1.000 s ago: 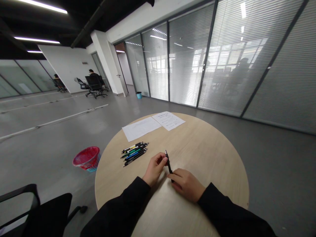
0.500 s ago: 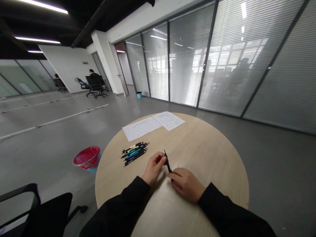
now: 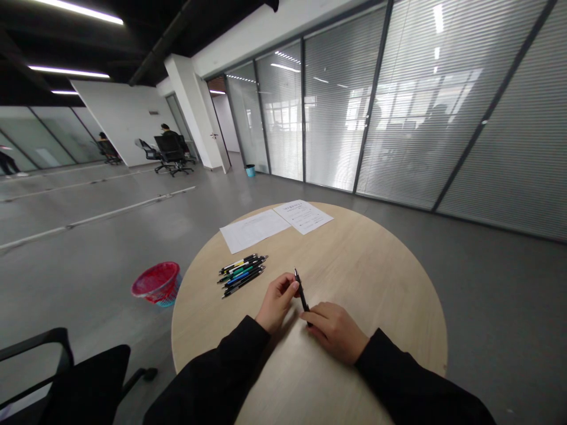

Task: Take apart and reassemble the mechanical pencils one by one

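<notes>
Black pen over the near-middle part of the round table, between the two hands. Long axis runs away from the wearer and slightly left; silver end far and left, dark end near and right. Silver end looks the higher one (tilt hard to judge from above).

Containers: basket on the floor just beside the table's left edge, mouth up, blue lattice wall, red liner folded over the rim; no telling what lies deeper in. Small blue bin farther off, upright near the glass partition, dark at the mouth, contents too small to read.

Left hand: nearly closed, thumb and fingers pinching the pen just below its silver end. Right hand: loosely curled, palm down, fingers closed about the near end (thumb mostly hidden).

Pile of pens left of the left hand, roughly parallel, silver ends mixed in direction. Beyond them, two printed sheets, flat, edges meeting.
</notes>
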